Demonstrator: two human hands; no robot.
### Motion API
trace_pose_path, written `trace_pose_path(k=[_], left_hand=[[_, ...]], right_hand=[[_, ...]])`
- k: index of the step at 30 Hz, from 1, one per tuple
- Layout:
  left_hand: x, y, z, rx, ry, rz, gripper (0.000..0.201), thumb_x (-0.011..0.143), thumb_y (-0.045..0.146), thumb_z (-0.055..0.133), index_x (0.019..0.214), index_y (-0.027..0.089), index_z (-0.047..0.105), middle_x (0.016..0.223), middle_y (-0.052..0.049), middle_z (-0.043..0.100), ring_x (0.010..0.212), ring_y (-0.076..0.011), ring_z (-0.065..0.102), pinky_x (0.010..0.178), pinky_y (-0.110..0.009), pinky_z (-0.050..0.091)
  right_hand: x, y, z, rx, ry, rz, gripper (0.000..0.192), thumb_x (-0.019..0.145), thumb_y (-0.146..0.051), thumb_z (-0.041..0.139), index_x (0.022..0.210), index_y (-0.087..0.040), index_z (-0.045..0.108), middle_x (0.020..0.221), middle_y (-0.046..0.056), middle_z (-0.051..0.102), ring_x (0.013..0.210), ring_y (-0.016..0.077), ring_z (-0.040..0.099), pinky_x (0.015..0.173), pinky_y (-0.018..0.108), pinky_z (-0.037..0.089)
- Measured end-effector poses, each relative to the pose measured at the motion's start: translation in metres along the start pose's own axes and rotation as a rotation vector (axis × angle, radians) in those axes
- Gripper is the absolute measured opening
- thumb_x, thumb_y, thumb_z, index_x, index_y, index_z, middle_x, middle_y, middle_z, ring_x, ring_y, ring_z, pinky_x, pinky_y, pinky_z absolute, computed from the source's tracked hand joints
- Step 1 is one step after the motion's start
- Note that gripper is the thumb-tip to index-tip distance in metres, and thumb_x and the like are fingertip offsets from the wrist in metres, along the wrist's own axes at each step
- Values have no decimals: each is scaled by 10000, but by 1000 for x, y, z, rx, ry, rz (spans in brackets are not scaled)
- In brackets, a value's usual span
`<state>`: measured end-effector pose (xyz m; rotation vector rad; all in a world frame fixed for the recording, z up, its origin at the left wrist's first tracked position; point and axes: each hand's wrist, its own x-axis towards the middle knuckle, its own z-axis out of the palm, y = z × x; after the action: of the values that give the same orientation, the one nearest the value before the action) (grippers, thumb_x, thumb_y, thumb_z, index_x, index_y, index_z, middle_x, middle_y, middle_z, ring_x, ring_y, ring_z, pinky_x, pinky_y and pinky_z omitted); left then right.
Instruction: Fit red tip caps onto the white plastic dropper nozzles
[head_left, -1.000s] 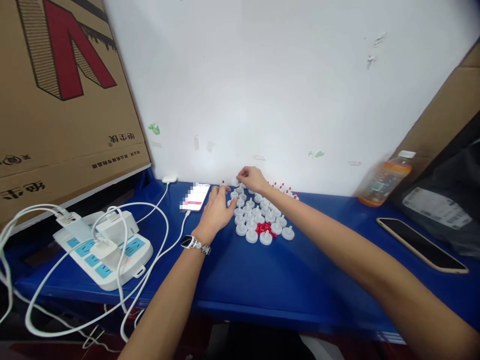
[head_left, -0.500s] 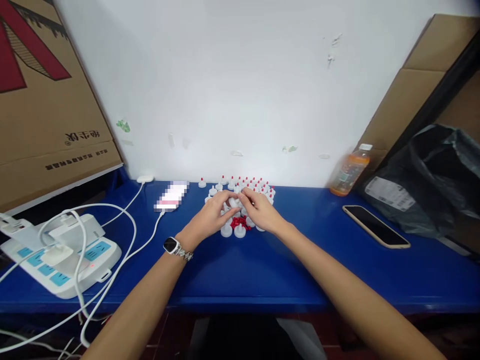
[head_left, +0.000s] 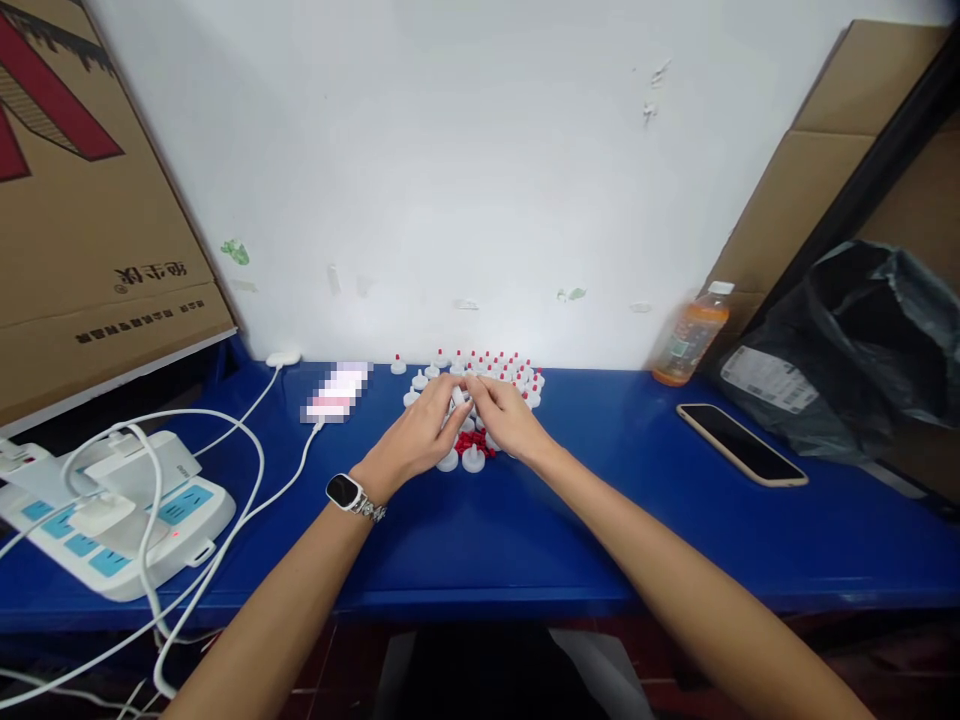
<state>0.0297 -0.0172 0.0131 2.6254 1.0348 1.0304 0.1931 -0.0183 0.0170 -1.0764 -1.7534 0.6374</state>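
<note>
My left hand (head_left: 420,428) is closed around a white nozzle cap (head_left: 458,398), whose body shows between thumb and fingers. My right hand (head_left: 508,418) meets it from the other side, fingers pinched at the cap's upper end; whatever sits in that pinch is hidden. Just below both hands lies a pile of small red tips (head_left: 475,441). Two white nozzle caps without red tips, one of them a front cap (head_left: 473,459), stand at the near side of the pile. Behind the hands, several white caps with red tips (head_left: 516,366) stand upright in a cluster.
On the blue table (head_left: 600,520), a power strip (head_left: 112,540) with looping white cables lies left, near a blurred phone-like item (head_left: 337,392). To the right are a phone (head_left: 742,445), an orange drink bottle (head_left: 691,335) and a dark plastic bag (head_left: 847,350). A white wall stands behind.
The white cap has tilted and sits deeper between my hands, with my right fingers now closed over its upper end. The whole view has shifted slightly.
</note>
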Motion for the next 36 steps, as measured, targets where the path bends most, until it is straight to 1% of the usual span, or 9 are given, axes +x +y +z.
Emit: trace_pose_path(k=[2, 6, 8, 11, 15, 17, 22, 28, 36], left_hand=[[0, 1, 0, 68, 13, 44, 315, 1030, 353, 334, 1272, 177, 432, 1177, -116, 580, 1054, -223, 582, 941, -367, 479], [1, -1, -8, 227, 70, 163, 298, 1015, 349, 371, 1207, 147, 475, 1130, -138, 586, 1038, -262, 561, 904, -416, 477], [1, -5, -14, 204, 161, 107, 293, 1010, 353, 382, 1195, 148, 479, 1066, -121, 595, 958, -240, 569, 850, -392, 481], [0, -14, -19, 3, 294, -159, 319, 1029, 384, 322, 1233, 179, 457, 863, -35, 580, 740, -163, 548, 683, -296, 458], [1, -19, -13, -164, 34, -199, 348, 988, 451, 433, 1218, 212, 536, 869, -16, 604, 692, -140, 547, 653, -278, 444], [1, -19, -8, -189, -48, -173, 377, 961, 470, 486, 1238, 225, 559, 958, -34, 629, 735, -148, 574, 681, -288, 459], [-2, -25, -8, -170, -83, -193, 415, 930, 506, 522, 1240, 236, 579, 1007, -48, 645, 777, -168, 602, 706, -307, 475], [-3, -29, -10, -154, -29, -187, 378, 937, 473, 513, 1204, 218, 592, 979, -46, 655, 842, -182, 607, 737, -307, 477], [-3, -28, -9, -149, -24, -193, 382, 934, 491, 504, 1197, 232, 601, 943, -33, 652, 783, -173, 600, 722, -301, 476]], right_hand=[[-1, -3, 3, 132, 8, 59, 413, 934, -515, 410, 664, -205, 457, 561, -36, 390, 534, 115, 366, 518, 240, 300], [1, -9, 1, 552, -58, 396, 366, 912, -408, 443, 622, -232, 305, 478, -87, 228, 431, 77, 154, 433, 235, 162], [4, -7, -10, 623, -24, 458, 374, 907, -378, 433, 614, -240, 247, 476, -95, 188, 430, 73, 114, 430, 239, 131], [5, 4, -30, 359, 80, 308, 409, 912, -407, 430, 585, -226, 263, 483, -74, 251, 443, 81, 194, 458, 241, 177], [0, 11, -37, -318, -147, 155, 299, 844, -389, 567, 625, -190, 528, 592, -23, 534, 569, 111, 445, 544, 248, 266], [-2, 9, -33, -466, -213, 155, 198, 833, -392, 597, 761, -211, 632, 657, -27, 606, 620, 124, 506, 569, 250, 286], [-6, 6, -31, -294, -184, 95, 204, 867, -346, 580, 1012, -212, 630, 663, -42, 620, 623, 123, 543, 619, 244, 357], [-12, 6, -33, -191, -428, 22, 145, 781, -305, 705, 845, -175, 692, 713, -5, 675, 643, 116, 564, 643, 241, 390], [-14, 0, -36, -377, -417, 15, 124, 816, -278, 666, 859, -207, 758, 790, 8, 720, 669, 119, 568, 616, 238, 355]])
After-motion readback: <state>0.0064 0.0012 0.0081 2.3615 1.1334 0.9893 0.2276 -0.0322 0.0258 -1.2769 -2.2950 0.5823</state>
